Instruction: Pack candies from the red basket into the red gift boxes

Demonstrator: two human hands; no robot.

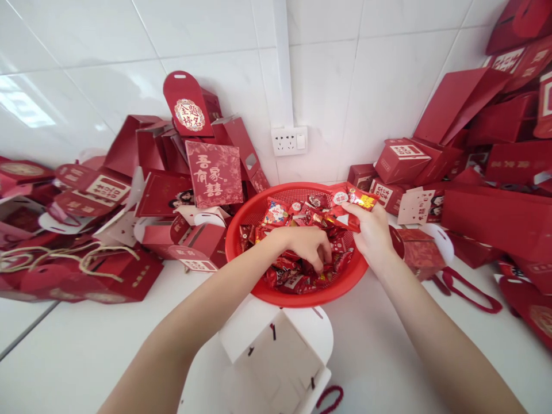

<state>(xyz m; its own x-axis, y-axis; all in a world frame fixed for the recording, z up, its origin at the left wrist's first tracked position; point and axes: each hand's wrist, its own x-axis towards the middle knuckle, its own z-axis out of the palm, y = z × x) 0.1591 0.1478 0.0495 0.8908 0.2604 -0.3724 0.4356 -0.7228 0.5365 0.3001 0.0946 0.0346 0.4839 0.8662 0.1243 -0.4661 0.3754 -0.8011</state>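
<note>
A red plastic basket full of red-wrapped sweets stands before me on the white table. My left hand reaches down into it, fingers curled among the sweets; what they grip, if anything, is hidden. Over the basket's right rim, my right hand is closed on red candy packets, pinched between thumb and fingers. Just in front of the basket lies an open gift box, white inside, with its flaps folded out and small dark ribbon ends showing through its walls.
Red gift boxes are heaped on the left, with cord-handled bags nearer me. More red boxes pile up on the right. Behind is a tiled wall with a socket. A dark red cord handle lies at the right.
</note>
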